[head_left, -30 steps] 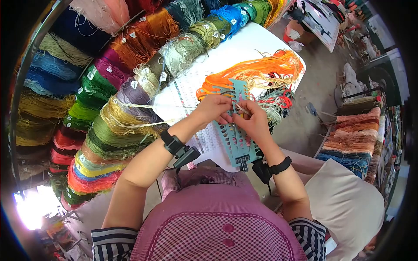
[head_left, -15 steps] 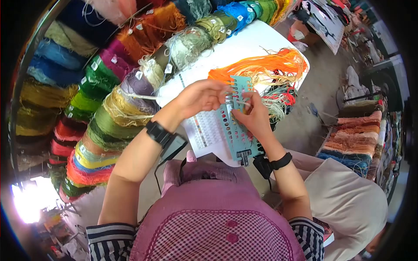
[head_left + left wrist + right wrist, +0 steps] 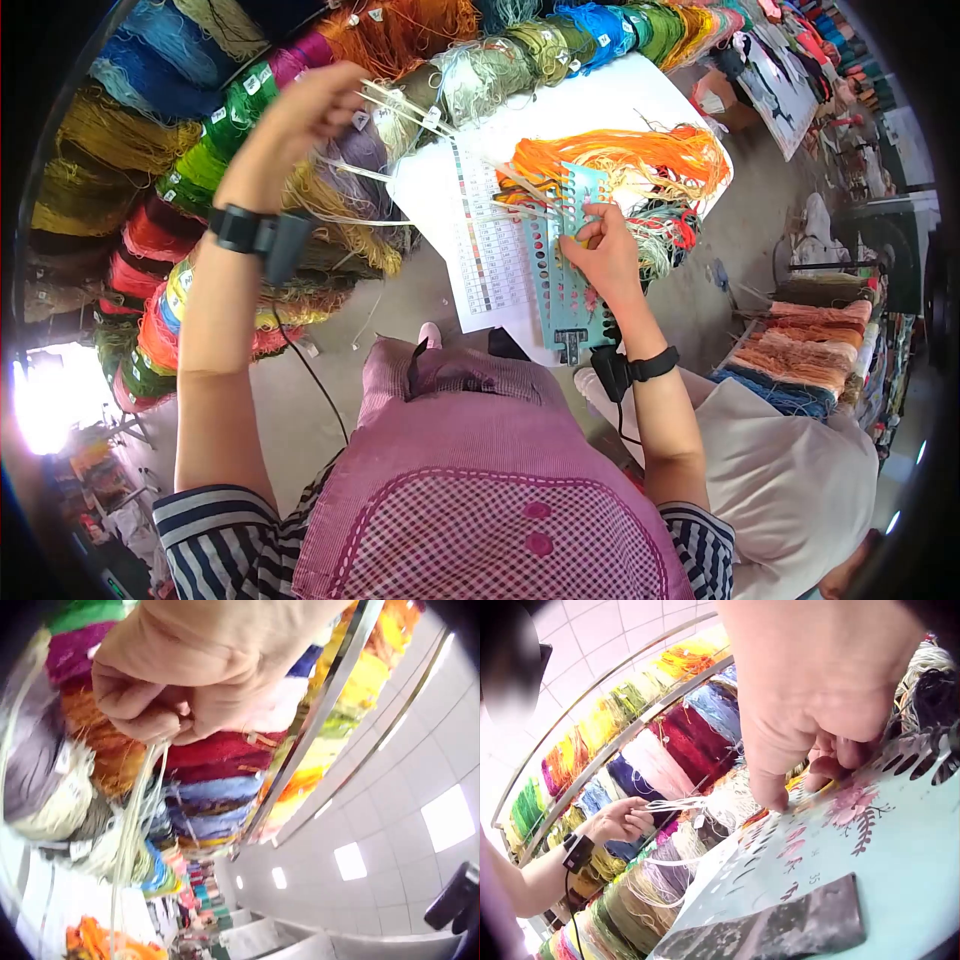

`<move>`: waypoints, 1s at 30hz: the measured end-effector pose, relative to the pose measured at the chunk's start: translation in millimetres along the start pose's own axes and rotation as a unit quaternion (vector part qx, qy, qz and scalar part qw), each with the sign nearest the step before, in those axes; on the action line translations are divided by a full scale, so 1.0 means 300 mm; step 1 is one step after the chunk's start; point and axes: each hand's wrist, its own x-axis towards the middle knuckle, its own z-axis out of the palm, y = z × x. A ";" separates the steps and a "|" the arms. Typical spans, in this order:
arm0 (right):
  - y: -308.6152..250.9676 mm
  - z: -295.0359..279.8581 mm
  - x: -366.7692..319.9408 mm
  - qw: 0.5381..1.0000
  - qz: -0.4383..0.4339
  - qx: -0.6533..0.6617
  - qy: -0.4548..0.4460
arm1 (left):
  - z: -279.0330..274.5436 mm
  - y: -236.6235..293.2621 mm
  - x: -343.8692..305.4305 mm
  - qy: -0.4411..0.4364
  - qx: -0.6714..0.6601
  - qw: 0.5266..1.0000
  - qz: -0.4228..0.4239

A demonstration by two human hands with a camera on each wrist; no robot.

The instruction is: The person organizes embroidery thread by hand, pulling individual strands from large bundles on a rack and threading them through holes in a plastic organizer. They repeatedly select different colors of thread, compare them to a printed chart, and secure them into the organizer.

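Raised at the upper left, my left hand (image 3: 305,120) pinches several cream thread strands (image 3: 131,814) between thumb and fingers. The strands stretch from it toward a pale teal thread card (image 3: 560,290) with rows of holes along its edges. My right hand (image 3: 605,258) grips the card, thumb on its face and fingers curled at the upper part. In the right wrist view, a printed pink flower (image 3: 853,804) and a dark patch (image 3: 780,930) show on the card; the palm hides part of the holes.
A white table (image 3: 640,85) bears a printed colour chart (image 3: 485,240), a bundle of orange thread (image 3: 620,150) and mixed grey and red skeins (image 3: 672,230). Racks of coloured skeins (image 3: 120,150) line the left. A person's beige-clad leg (image 3: 790,470) is close at the right.
My left hand has moved from the card up and to the left, drawing the cream strands out long. The right hand has stayed at the card.
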 end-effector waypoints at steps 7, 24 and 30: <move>-0.057 -0.050 -0.031 0.999 0.003 0.027 -0.018 | -0.039 0.008 -0.177 0.316 0.535 0.741 0.256; -0.037 -0.139 -0.141 0.939 0.091 0.332 -0.003 | 0.373 -0.499 -0.361 -0.149 0.038 0.979 -0.131; -0.042 -0.135 -0.112 0.889 0.100 0.447 0.009 | 0.327 -0.517 -0.346 -0.138 0.071 0.979 -0.134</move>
